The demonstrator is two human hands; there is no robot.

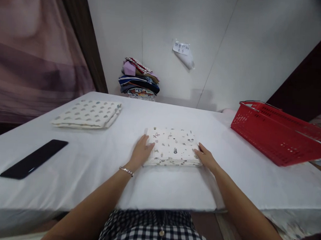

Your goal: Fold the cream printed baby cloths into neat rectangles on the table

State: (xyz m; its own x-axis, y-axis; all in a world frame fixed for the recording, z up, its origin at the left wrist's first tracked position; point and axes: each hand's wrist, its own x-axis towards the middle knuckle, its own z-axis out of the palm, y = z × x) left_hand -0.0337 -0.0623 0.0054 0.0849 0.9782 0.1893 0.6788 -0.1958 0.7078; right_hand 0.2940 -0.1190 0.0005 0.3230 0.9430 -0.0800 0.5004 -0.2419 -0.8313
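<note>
A folded white cloth (172, 146) with small scattered prints lies flat on the white-covered table in front of me, its layers stacked at the near edge. My left hand (142, 151) grips its left side, thumb on top and fingers along the edge; a bracelet circles that wrist. On the opposite side, my right hand (205, 157) holds the right edge the same way, with some fingertips hidden. Farther left rests another folded cloth (88, 113), cream with grey cloud-like shapes, which neither hand touches.
A dark flat slab (35, 159) lies at the table's left. The red plastic basket (279, 134) with metal handles stands at the right. Behind the table's far edge is a pile of folded fabrics (139, 80). A paper note (182, 50) hangs on the wall.
</note>
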